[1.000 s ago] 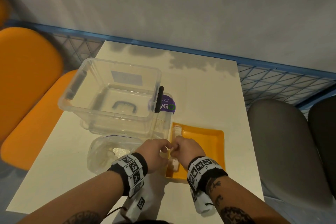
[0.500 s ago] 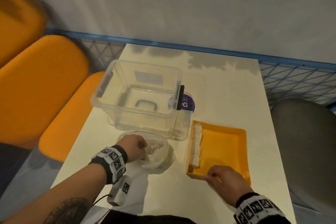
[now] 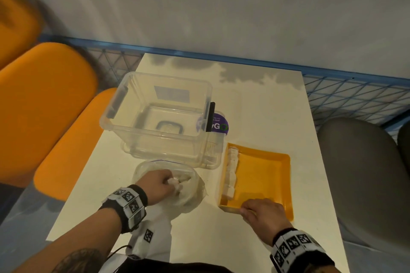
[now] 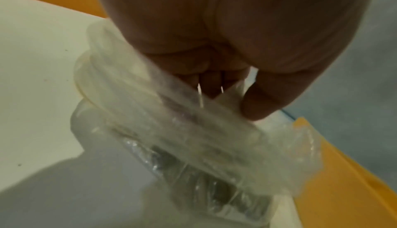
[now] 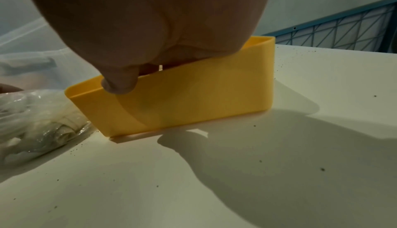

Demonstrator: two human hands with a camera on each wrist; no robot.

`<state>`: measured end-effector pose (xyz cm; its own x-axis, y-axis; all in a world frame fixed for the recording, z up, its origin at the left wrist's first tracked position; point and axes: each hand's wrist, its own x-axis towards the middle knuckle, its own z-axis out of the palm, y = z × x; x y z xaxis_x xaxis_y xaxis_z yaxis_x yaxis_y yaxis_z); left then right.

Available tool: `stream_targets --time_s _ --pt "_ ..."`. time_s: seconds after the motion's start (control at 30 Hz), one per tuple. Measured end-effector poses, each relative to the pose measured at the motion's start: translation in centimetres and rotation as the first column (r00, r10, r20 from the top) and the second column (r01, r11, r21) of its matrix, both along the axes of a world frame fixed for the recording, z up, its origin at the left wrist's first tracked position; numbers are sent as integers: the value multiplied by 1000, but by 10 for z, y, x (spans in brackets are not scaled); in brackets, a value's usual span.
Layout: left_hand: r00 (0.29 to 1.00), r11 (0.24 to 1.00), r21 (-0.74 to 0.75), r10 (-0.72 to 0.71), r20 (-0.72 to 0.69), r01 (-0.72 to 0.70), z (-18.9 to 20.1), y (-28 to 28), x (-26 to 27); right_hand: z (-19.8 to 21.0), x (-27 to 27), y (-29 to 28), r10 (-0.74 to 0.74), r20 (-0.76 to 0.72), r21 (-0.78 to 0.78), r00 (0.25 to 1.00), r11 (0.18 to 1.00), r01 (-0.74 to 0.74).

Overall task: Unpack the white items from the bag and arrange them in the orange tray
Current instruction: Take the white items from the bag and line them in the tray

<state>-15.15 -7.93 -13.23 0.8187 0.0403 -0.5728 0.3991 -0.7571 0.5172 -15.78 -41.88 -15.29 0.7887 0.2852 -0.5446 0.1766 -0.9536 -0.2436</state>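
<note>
Looking down from the head view, the left hand (image 3: 158, 186) is seen plunged into the mouth of the crumpled clear plastic bag (image 3: 190, 193) on the cream-white bench (image 3: 261, 104), its fingers curled round one small white item (image 3: 176, 183) among those left inside. The shallow rectangular orange plastic tray (image 3: 279, 175) lies just to the right of the bag, near but apart from it, and a single column of white pieces (image 3: 231, 173) is already laid along its left wall, running from the near rim toward the large empty clear plastic storage tub (image 3: 124, 104) behind. The right hand (image 3: 260, 213) is set on the tray's near rim, so the left hand is judged the nearer to the bag, and the coming carry is judged to run rightward across the gap to the bare floor beside that column, with the piece's long axis probably to be matched to it. From the left wrist view, the fingers (image 4: 261, 102) are shown bunched downward inside the bag's folds, thumb closed toward them; the piece itself is blurred behind plastic. From the right wrist view, the thumb is seen outside the tray's near wall (image 5: 193, 99) and the other fingers hooked over its rim, pinching the wall, apparently to steady it.
</note>
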Motion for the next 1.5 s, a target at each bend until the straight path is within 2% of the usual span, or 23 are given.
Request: stream_targets --time_s 0.07,0.17,0.27,0.33,0.37,0.43,0.47,0.53,0.63,0.8,0.87,0.9,0.97,1.03,1.1,1.17,1.27,1.37,1.43,1.5 --pt "986 982 -101 161 31 -158 5 5 0 2 -1 0 5 9 6 1000 1000 -5" --pt "914 886 -253 405 19 -388 6 1 1 5 0 1 17 17 3 1000 1000 -17" --pt "875 818 -322 477 -85 -477 3 -7 6 6 0 3 14 8 -16 1000 1000 -14" --pt "896 846 -299 431 -105 -441 0 -10 7 5 0 3 8 0 -23 1000 1000 -8" --pt "923 887 -255 371 -104 -386 0 -12 7 4 0 3 5 -4 -23 1000 1000 -5" --pt "980 983 -76 155 -125 -165 -2 -17 6 4 -1 3 1 -5 -21 1000 1000 -1" --pt "990 999 30 39 -137 -35 -3 -20 5 4 -1 3 1 -4 -20 1000 1000 -1" --pt "984 979 158 -110 -139 132 0 -28 4 4 -1 3 -2 -1 -19 1000 1000 2" --pt "985 970 193 -129 -116 150 -1 -31 4 4 -1 4 -2 -9 -31 1000 1000 1" --pt "998 995 86 57 -1 -57 1 -18 4 4 -1 3 2 -13 -35 1000 999 -2" --pt "991 991 -39 131 32 -129 11 -10 4 5 -1 3 -2 -16 -34 1000 999 1" --pt "980 969 -160 197 37 -189 19 -8 3 5 -1 3 -4 -16 -30 1000 1000 3" --pt "927 837 -423 375 -17 -347 34 -6 2 6 -1 3 -10 -21 -18 1000 1000 10" --pt "883 689 -583 455 -115 -431 43 -7 3 8 0 2 -35 -31 12 999 999 36" --pt "877 619 -653 454 -155 -436 50 -14 6 12 1 3 -56 -25 47 998 997 57" --pt "892 599 -689 422 -160 -407 54 -25 11 21 4 5 -49 12 88 999 995 48" --pt "923 632 -692 357 -141 -350 54 -48 18 47 11 16 -63 53 248 997 968 48" --pt "952 705 -650 289 -101 -284 54 -75 24 76 22 34 -106 107 477 989 878 42" --pt "964 710 -660 254 -83 -244 57 -92 28 88 29 46 -136 117 565 984 824 47" --pt "972 693 -691 229 -62 -207 60 -105 32 95 35 55 -198 68 620 978 776 114"
